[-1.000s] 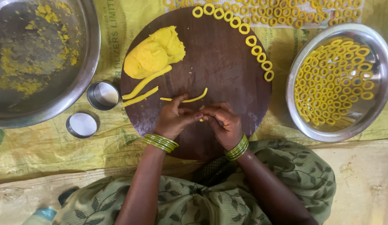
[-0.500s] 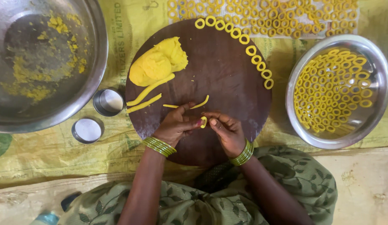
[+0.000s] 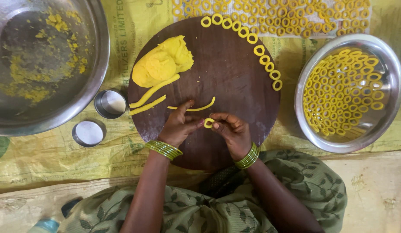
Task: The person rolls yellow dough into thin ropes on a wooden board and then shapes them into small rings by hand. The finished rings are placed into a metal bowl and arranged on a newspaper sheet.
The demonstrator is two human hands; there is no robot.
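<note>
My left hand (image 3: pixel 179 125) and my right hand (image 3: pixel 233 131) meet over the near part of a round dark wooden board (image 3: pixel 235 82). Between their fingertips they pinch a small yellow dough ring (image 3: pixel 208 123). Just beyond my fingers lies a thin curved dough strip (image 3: pixel 196 108). A lump of yellow dough (image 3: pixel 161 64) sits at the board's far left, with two rolled dough ropes (image 3: pixel 151 97) beside it. Finished rings (image 3: pixel 252 39) line the board's far right rim.
A steel bowl full of dough rings (image 3: pixel 347 92) stands to the right. A big steel basin with dough crumbs (image 3: pixel 41 60) is at left, with a small steel cup (image 3: pixel 110 103) and a round lid (image 3: pixel 87 133) near it. More rings (image 3: pixel 286 15) cover the yellow sheet beyond.
My fingers have curled a short piece of dough into a closed ring and lifted it slightly between both hands. The view has shifted a little.
</note>
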